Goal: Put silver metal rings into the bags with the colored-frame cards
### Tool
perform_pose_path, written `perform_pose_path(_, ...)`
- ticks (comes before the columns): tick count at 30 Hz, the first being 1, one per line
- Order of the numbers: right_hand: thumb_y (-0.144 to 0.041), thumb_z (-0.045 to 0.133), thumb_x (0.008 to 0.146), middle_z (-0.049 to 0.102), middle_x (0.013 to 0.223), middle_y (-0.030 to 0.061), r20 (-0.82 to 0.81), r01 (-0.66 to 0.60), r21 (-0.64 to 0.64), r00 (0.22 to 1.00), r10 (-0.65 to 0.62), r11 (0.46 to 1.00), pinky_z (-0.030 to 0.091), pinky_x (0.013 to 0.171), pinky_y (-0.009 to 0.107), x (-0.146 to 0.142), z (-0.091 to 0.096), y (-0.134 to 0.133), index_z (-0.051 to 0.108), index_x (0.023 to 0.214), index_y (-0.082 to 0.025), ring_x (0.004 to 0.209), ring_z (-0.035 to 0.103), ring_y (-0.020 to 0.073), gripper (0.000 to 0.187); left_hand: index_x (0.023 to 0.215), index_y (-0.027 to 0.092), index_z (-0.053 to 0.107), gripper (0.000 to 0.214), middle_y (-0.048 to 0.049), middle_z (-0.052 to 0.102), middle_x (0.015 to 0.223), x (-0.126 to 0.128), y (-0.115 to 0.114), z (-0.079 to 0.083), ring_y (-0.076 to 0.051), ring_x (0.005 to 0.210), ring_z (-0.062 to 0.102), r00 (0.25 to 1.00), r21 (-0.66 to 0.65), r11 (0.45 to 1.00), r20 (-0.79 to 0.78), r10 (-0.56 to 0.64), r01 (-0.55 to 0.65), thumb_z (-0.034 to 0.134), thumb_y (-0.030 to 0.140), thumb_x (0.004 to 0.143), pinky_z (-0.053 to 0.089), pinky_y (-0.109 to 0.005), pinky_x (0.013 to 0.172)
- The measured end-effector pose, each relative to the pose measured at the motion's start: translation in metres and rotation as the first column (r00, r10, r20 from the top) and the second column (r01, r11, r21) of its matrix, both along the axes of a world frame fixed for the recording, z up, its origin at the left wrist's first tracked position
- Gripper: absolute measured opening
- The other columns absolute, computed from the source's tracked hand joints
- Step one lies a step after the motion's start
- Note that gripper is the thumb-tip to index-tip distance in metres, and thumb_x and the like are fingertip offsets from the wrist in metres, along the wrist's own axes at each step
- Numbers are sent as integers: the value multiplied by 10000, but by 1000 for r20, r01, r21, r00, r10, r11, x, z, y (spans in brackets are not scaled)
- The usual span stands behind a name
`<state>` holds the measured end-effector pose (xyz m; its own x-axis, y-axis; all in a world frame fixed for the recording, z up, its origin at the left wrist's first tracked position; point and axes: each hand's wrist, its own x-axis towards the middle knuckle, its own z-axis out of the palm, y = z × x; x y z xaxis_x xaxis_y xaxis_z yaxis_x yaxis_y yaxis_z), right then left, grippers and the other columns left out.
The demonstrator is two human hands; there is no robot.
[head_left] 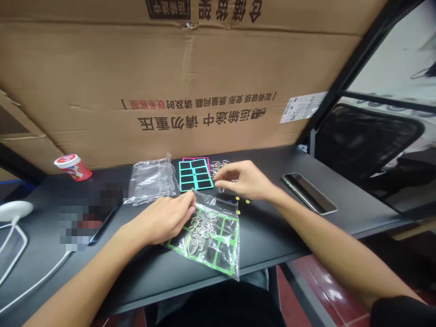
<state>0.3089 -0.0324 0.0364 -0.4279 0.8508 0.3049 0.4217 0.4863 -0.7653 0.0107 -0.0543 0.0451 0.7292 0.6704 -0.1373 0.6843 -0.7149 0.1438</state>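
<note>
Left hand [172, 217] gripping bag [218, 249], right hand [244, 180] seemingly pinching

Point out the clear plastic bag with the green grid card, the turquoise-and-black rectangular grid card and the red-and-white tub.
Clear plastic bag [218, 202]: head view, bare upper flap.
Turquoise-and-black rectangular grid card [195, 174]: head view, middle of its face.
Red-and-white tub [78, 171]: head view, side wall.

1 red tub [79, 171] before cardboard panel [221, 63]; phone [309, 193] at right.
</note>
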Motion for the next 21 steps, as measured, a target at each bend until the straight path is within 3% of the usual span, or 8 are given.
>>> perform_pose_path(3, -454, 794, 934, 857, 1074, 53, 100, -174, -34, 979, 176, 984, 618, 886, 349, 3, 11, -5, 837, 1100, -224, 952, 794, 225, 288, 1211, 225, 488, 319, -58, 736, 959, -1, 0, -1, -257, 762, 696, 1000, 19, 1000, 10, -6, 6, 231, 411, 1176, 403, -382, 693)
perform_pose_path(5, -439, 766, 952, 855, 1072, 58, 189, -59, 29, 981, 53, 998, 600, 858, 337, 23, 21, -2, 835, 1105, -217, 933, 785, 221, 278, 1199, 222, 497, 332, -63, 736, 951, -1, 1, -1, -255, 745, 690, 1000, 24, 1000, 13, -8, 8, 225, 412, 1175, 396, -382, 684)
perform_pose_path(7, -443, 812, 899, 850, 991, 46, 370, 36, -10, 928, -29, 999, 578, 767, 322, 49, 27, 4, 835, 1096, -221, 839, 768, 216, 298, 1190, 221, 503, 342, -60, 732, 933, -2, 0, -1, -251, 727, 681, 1000, 22, 1000, 15, -8, 8, 224, 417, 1174, 391, -378, 679)
perform_pose_path(11, -439, 908, 766, 851, 1005, 17, 578, 46, -247, 808, 109, 968, 569, 689, 309, 82, 23, 16, 841, 1108, -279, 824, 777, 233, 383, 1201, 221, 499, 324, -58, 732, 930, -3, -1, -1, -251, 735, 681, 1000, 2, 1000, 27, -2, 2, 240, 414, 1172, 403, -380, 689)
perform_pose_path(14, -388, 929, 723, 835, 920, 13, 590, 27, -297, 791, 161, 954, 571, 711, 310, 81, 15, 18, 841, 1063, -268, 833, 779, 239, 371, 1215, 224, 506, 325, -62, 738, 945, -3, 1, -3, -251, 738, 681, 1000, 1, 1000, 27, -1, 1, 250, 418, 1172, 419, -384, 691)
perform_pose_path(16, -368, 928, 719, 825, 895, 12, 601, 18, -281, 783, 161, 960, 565, 713, 312, 73, 13, 18, 843, 1034, -264, 829, 773, 237, 342, 1268, 226, 520, 317, -88, 752, 1079, -1, 4, -2, -239, 755, 686, 999, 32, 999, 51, -12, 11, 289, 416, 1163, 445, -381, 692)
perform_pose_path(19, -353, 905, 747, 820, 873, 13, 619, 7, -228, 773, 139, 974, 552, 706, 313, 64, 11, 18, 845, 995, -265, 815, 763, 234, 270, 1308, 231, 538, 290, -132, 693, 1339, 2, 0, 3, -220, 867, 706, 957, 100, 994, 283, -61, 34, 409, 414, 1123, 525, -385, 747)
perform_pose_path(21, -358, 883, 784, 817, 858, 16, 599, -24, -214, 787, 150, 977, 546, 703, 309, 59, 9, 19, 837, 992, -258, 805, 758, 228, 236, 1193, 231, 560, 247, -128, 706, 1254, -1, -18, 7, -234, 965, 702, 851, 94, 995, 520, -72, 26, 464, 436, 1094, 572, -421, 841)
